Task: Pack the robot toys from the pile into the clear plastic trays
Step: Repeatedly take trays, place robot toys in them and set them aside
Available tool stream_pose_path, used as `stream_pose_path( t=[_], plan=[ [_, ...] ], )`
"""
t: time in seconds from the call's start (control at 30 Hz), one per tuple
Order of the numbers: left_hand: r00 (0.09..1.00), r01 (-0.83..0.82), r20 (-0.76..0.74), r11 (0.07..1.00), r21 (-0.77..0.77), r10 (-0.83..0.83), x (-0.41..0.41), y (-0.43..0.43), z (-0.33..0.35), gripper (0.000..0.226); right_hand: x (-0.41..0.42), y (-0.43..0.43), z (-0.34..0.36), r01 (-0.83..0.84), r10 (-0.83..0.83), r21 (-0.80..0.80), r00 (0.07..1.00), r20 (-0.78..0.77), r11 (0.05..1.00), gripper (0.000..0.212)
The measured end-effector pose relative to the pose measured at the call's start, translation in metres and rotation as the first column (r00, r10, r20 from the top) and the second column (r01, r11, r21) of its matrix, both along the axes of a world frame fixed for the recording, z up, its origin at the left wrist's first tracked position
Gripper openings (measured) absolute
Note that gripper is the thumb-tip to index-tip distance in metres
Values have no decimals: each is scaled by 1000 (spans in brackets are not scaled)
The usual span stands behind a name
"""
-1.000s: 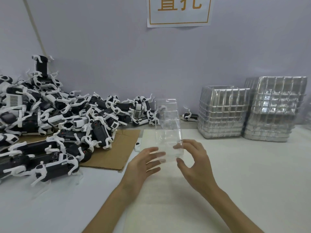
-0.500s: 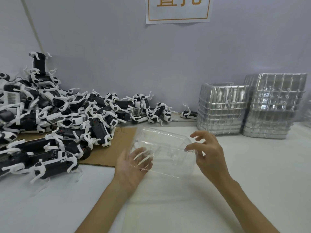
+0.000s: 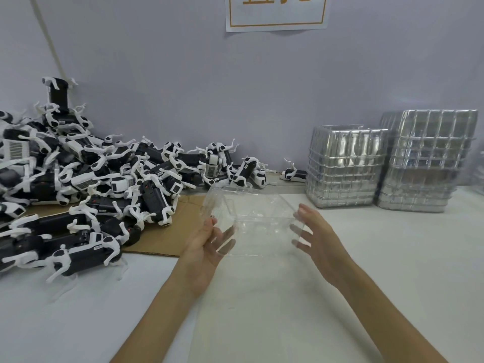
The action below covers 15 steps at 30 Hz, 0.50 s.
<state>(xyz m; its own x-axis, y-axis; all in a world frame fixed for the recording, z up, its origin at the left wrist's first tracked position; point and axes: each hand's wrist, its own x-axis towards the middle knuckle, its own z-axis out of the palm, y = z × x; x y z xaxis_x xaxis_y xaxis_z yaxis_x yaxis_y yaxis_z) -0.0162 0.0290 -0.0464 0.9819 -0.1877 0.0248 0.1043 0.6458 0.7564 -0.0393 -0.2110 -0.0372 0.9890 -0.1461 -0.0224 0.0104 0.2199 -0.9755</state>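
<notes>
2 hands are holding 1 clear tray (image 3: 251, 218) tilted above the white table (image 3: 392, 258), between the pile of robot toys (image 3: 91, 179) on our left and the 2 stacks of empty trays (image 3: 345, 166) at the right rear. Our left hand (image 3: 207, 247) is pinching the tray's left wall, thumb in front and fingers showing through the plastic. Our right hand (image 3: 319, 237) is lying almost flat, straight fingers pressing the right end. No toy is sitting in the tray yet. We are judging the risk thus: the thin, slick shell may be flexing or slipping under so light a hold, and setting it down beside the cardboard (image 3: 167, 231) could be letting loose toy legs snag its rim.
</notes>
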Motion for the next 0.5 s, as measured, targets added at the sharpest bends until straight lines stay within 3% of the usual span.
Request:
stream_pose_path(
  t=[0.13, 0.23, 0.3, 0.37, 0.5],
  plan=[
    [997, 53, 52, 997, 59, -56, 0, 0, -4, 22, 3, 1, -5, 22, -14, 97, 997, -81, 995, 72],
    [997, 33, 70, 987, 156, -44, 1, -2, -4, 28, 4, -3, -5, 82, -69, 121, 992, -101, 989, 43],
    [988, -129, 121, 933, 335, 93, 1, -4, -4, 34, 5, -7, -7, 163, -154, 89, 984, -94, 983, 27],
    [940, -339, 205, 816, 468, 272, 5, -3, -5, 31, 6, -11, -7, 224, -217, 79, 972, -89, 971, 22],
    [842, -534, 127, 778, 331, 524, 14, 17, -1, 42, 7, -12, -8, 269, -271, -36, 956, -107, 962, 26]
  ],
)
